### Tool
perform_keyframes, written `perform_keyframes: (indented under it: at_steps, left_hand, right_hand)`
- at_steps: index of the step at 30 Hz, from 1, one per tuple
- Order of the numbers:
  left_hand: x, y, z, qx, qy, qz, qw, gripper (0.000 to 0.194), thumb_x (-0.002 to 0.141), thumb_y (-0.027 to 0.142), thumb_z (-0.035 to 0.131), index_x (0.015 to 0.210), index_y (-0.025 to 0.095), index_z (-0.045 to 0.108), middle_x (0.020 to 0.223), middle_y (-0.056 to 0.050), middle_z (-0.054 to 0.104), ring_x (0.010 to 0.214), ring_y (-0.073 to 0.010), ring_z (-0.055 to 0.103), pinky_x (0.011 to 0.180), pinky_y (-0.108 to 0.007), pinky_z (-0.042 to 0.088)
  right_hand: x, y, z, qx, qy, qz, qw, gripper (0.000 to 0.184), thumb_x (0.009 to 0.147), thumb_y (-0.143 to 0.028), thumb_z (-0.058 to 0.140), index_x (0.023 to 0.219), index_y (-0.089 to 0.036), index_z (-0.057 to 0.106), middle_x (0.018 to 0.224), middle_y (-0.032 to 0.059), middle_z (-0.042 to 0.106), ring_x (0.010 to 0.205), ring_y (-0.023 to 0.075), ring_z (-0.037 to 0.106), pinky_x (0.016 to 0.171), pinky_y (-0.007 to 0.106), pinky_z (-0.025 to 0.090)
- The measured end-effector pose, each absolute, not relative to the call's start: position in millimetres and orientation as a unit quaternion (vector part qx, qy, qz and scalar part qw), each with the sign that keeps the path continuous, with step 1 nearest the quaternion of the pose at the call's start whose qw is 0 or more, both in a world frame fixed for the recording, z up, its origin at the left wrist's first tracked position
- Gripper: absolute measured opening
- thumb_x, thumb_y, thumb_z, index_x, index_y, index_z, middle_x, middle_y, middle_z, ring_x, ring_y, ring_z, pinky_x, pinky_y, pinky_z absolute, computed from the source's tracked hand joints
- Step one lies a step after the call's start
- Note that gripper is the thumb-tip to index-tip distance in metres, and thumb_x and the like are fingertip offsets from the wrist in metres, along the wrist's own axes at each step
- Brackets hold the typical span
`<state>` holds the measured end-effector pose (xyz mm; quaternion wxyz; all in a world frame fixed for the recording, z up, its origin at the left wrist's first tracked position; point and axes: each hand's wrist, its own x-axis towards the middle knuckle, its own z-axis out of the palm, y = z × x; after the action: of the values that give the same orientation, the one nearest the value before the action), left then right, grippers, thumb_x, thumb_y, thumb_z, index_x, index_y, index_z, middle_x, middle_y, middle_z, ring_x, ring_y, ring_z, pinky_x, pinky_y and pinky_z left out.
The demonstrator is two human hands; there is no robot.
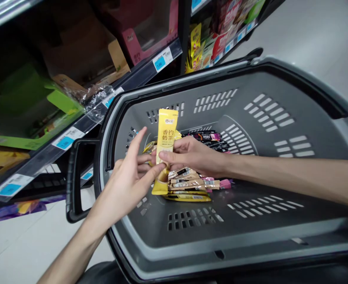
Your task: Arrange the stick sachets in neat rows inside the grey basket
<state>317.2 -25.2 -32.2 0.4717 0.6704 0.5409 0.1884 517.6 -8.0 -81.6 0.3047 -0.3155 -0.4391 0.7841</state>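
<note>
A yellow milk tea sachet (167, 132) stands nearly upright between my two hands, over the grey shopping basket (262, 130). My right hand (188, 156) grips it from the right, thumb across its front. My left hand (132, 169) meets it from the left, thumb on its lower front, index finger pointing up and other fingers behind. Below, inside the basket, lie several tan stick sachets (191, 183) with pink ends. Yellow sachets (188, 196) sit at the near side of the pile, and black sachets (206, 136) lie behind my right hand.
A store shelf (144, 81) with price tags (162, 59) runs along the left and back. On it are a pink display box (132, 45) and a green box (63, 101). Yellow packets (195, 43) hang farther back. The basket's black handle (70, 181) juts out left.
</note>
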Motion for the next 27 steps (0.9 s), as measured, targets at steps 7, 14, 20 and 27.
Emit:
perform_keyframes:
  at_steps: [7, 14, 20, 27]
  left_hand:
    - [317, -23, -32, 0.634, 0.534, 0.219, 0.514, 0.07, 0.087, 0.033, 0.068, 0.149, 0.03, 0.035, 0.115, -0.011, 0.07, 0.074, -0.0183, 0.073, 0.066, -0.029, 0.061]
    - [321, -21, -26, 0.586, 0.535, 0.285, 0.538, 0.055, 0.085, 0.032, 0.071, 0.132, 0.022, 0.046, 0.087, -0.002, 0.07, 0.079, -0.0164, 0.07, 0.068, -0.025, 0.059]
    - [319, -19, -27, 0.573, 0.519, 0.327, 0.543, 0.036, 0.088, 0.029, 0.065, 0.121, 0.018, 0.054, 0.112, -0.008, 0.068, 0.092, -0.0191, 0.07, 0.079, -0.03, 0.06]
    - [315, -18, -30, 0.579, 0.519, 0.325, 0.538, 0.028, 0.09, 0.029, 0.062, 0.116, 0.021, 0.055, 0.114, -0.006, 0.068, 0.094, -0.0217, 0.07, 0.074, -0.03, 0.061]
  right_hand:
    - [531, 13, -69, -0.248, -0.606, 0.706, 0.271, 0.028, 0.079, -0.036, 0.077, 0.1, -0.016, 0.074, 0.099, 0.0042, 0.073, 0.095, 0.0196, 0.067, 0.084, 0.032, 0.055]
    - [549, 31, -99, -0.286, -0.73, 0.621, -0.005, 0.039, 0.076, -0.038, 0.079, 0.102, -0.013, 0.068, 0.086, 0.0033, 0.073, 0.074, 0.0151, 0.066, 0.065, 0.025, 0.049]
    - [535, -13, -134, -0.293, -0.789, 0.525, -0.127, 0.039, 0.061, -0.016, 0.085, 0.044, -0.019, 0.05, 0.043, -0.004, 0.048, 0.049, 0.013, 0.044, 0.053, 0.028, 0.03]
    - [531, -29, -135, -0.283, -0.821, 0.466, -0.172, 0.016, 0.061, -0.009, 0.073, 0.061, -0.019, 0.061, 0.061, 0.0032, 0.06, 0.064, 0.0218, 0.053, 0.058, 0.032, 0.03]
